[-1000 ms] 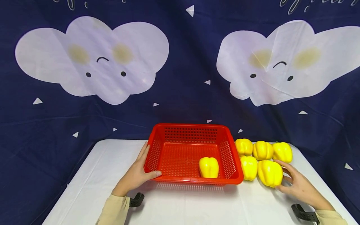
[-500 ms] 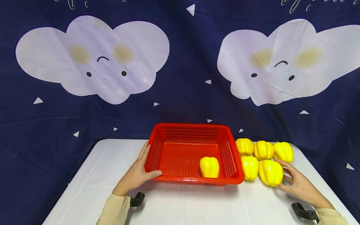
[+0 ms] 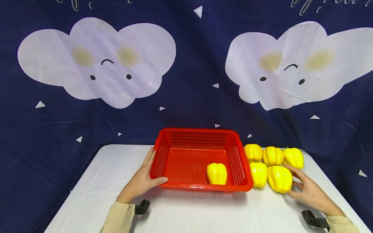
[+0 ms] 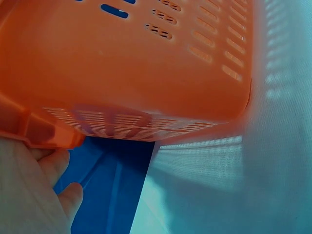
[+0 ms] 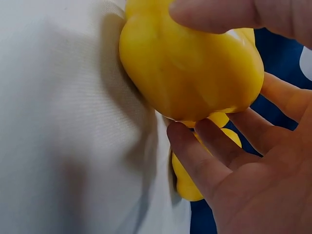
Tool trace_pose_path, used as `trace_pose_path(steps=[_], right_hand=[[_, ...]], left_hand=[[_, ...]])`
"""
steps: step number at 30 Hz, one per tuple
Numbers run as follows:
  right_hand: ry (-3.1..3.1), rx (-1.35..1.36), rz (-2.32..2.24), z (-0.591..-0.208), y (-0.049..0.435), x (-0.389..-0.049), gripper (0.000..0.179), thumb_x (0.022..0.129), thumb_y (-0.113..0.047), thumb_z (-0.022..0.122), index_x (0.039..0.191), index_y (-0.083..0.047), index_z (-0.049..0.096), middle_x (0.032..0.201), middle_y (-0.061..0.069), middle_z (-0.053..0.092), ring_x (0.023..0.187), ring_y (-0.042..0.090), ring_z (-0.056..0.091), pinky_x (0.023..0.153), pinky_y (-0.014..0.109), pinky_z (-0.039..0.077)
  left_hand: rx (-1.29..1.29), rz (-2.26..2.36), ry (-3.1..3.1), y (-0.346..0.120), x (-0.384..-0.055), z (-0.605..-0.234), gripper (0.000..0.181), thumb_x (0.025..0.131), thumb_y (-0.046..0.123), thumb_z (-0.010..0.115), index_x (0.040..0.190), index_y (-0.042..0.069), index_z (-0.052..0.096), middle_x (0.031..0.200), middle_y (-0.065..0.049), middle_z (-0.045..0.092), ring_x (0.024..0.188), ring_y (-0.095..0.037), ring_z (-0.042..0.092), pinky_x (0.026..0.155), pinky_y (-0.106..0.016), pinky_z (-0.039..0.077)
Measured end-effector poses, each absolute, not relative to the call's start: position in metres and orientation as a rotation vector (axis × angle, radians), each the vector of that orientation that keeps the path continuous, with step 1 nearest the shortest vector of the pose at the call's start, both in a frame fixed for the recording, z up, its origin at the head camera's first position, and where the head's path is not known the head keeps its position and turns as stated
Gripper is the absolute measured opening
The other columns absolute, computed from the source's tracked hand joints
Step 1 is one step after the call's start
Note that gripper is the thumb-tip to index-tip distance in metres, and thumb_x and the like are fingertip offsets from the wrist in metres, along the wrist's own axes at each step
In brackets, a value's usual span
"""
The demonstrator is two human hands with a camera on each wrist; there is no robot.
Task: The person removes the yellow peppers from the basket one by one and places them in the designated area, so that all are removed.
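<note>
My left hand (image 3: 143,179) holds the near left corner of a red perforated plastic basket (image 3: 201,186), its thumb over the front rim and its fingers along the left side. In the left wrist view the basket (image 4: 122,63) looks orange, with fingers (image 4: 54,165) by its rim. Inside the basket, near the front right, lies one yellow bell pepper (image 3: 217,173). On the table to the right, my right hand (image 3: 309,191) grips another yellow bell pepper (image 3: 279,179) from its right side. The right wrist view shows thumb and fingers around that pepper (image 5: 190,73).
Several more yellow bell peppers (image 3: 258,174) stand in two rows close against the basket's right side. A white cloth covers the table (image 3: 204,213). Behind it hangs a dark blue curtain (image 3: 198,97) with cloud prints. Black straps (image 3: 142,207) are on both wrists.
</note>
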State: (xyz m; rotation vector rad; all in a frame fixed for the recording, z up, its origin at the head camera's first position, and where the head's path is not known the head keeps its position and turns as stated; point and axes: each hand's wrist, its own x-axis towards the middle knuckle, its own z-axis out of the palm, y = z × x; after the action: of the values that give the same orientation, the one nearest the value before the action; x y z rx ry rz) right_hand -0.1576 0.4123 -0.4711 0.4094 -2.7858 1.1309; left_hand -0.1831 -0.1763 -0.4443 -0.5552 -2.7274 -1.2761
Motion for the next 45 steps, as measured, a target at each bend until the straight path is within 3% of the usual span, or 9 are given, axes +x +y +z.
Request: trace_pose_path(steps=[15, 24, 35, 38, 43, 45], right_hand=[[-2.819, 0.368, 1.09, -0.47, 0.411, -0.158, 0.1, 0.066, 0.003, 0.087, 0.15, 0.002, 0.035, 0.144, 0.027, 0.04, 0.11, -0.025, 0.026, 0.084, 0.002, 0.042], [-2.828, 0.382, 1.012, -0.469, 0.409, -0.16, 0.098, 0.064, 0.002, 0.088, 0.148, 0.001, 0.038, 0.142, 0.025, 0.044, 0.11, -0.024, 0.027, 0.084, 0.004, 0.044], [-2.81, 0.402, 0.964, -0.467, 0.408, -0.161, 0.096, 0.065, -0.001, 0.09, 0.148, 0.0, 0.041, 0.142, 0.023, 0.045, 0.114, -0.019, 0.03, 0.085, 0.004, 0.041], [-2.749, 0.448, 0.985, -0.466, 0.408, -0.159, 0.097, 0.063, 0.001, 0.091, 0.147, 0.001, 0.041, 0.141, 0.013, 0.046, 0.117, -0.02, 0.032, 0.087, 0.001, 0.039], [-2.632, 0.553, 1.001, -0.46, 0.407, -0.158, 0.1, 0.061, 0.004, 0.092, 0.147, 0.001, 0.042, 0.142, -0.022, 0.041, 0.123, -0.02, 0.032, 0.091, -0.001, 0.035], [-2.618, 0.563, 0.995, -0.456, 0.406, -0.157, 0.101, 0.062, 0.003, 0.092, 0.148, 0.0, 0.041, 0.142, -0.03, 0.036, 0.124, -0.02, 0.032, 0.091, -0.001, 0.034]], left_hand=[[-0.552, -1.271, -2.721, -0.176, -0.183, -0.444, 0.118, 0.08, 0.051, 0.08, 0.161, 0.002, 0.01, 0.169, -0.006, -0.001, 0.148, -0.043, 0.022, 0.108, -0.067, 0.033], [-0.546, -1.28, -2.717, -0.176, -0.182, -0.445, 0.115, 0.081, 0.042, 0.082, 0.161, 0.001, 0.01, 0.169, -0.007, -0.001, 0.149, -0.043, 0.021, 0.109, -0.067, 0.032], [-0.54, -1.278, -2.722, -0.175, -0.182, -0.445, 0.115, 0.081, 0.042, 0.083, 0.161, 0.001, 0.01, 0.169, -0.007, 0.0, 0.148, -0.043, 0.022, 0.109, -0.067, 0.032], [-0.536, -1.277, -2.729, -0.176, -0.181, -0.445, 0.116, 0.081, 0.044, 0.082, 0.161, 0.001, 0.01, 0.169, -0.007, 0.0, 0.148, -0.043, 0.022, 0.108, -0.067, 0.032], [-0.533, -1.28, -2.729, -0.176, -0.181, -0.445, 0.116, 0.08, 0.046, 0.082, 0.161, 0.002, 0.01, 0.169, -0.006, 0.0, 0.148, -0.043, 0.023, 0.109, -0.067, 0.032], [-0.538, -1.278, -2.728, -0.176, -0.182, -0.445, 0.116, 0.081, 0.044, 0.082, 0.161, 0.002, 0.01, 0.169, -0.006, -0.001, 0.148, -0.042, 0.022, 0.109, -0.067, 0.032]])
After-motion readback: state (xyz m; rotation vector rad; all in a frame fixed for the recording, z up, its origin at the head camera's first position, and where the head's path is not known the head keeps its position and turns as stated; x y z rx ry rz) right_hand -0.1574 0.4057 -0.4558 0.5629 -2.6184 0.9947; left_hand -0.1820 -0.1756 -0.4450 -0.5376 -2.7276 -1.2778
